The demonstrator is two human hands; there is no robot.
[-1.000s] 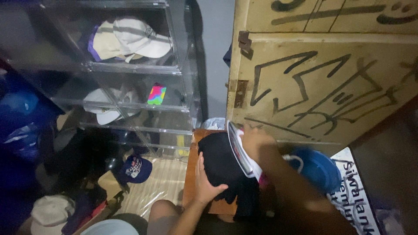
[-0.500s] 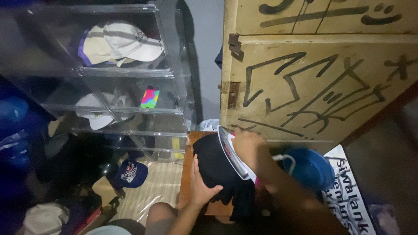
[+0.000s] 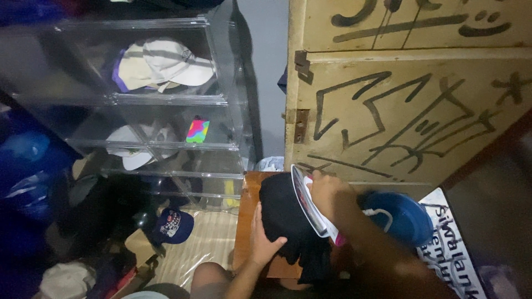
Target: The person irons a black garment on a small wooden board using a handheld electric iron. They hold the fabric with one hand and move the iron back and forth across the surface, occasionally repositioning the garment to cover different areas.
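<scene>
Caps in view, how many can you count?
About 5: two pale caps overlapping on the top clear shelf, one white cap on the middle shelf, one navy cap on the floor, one pale cap bottom left. More may be hidden.

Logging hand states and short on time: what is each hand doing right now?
Left hand: open, pressed flat on the black garment.
Right hand: closed around the clothes iron, tilted on the garment.

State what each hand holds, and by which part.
Right hand grips the iron by its handle; left hand lies flat on the black cloth.
</scene>
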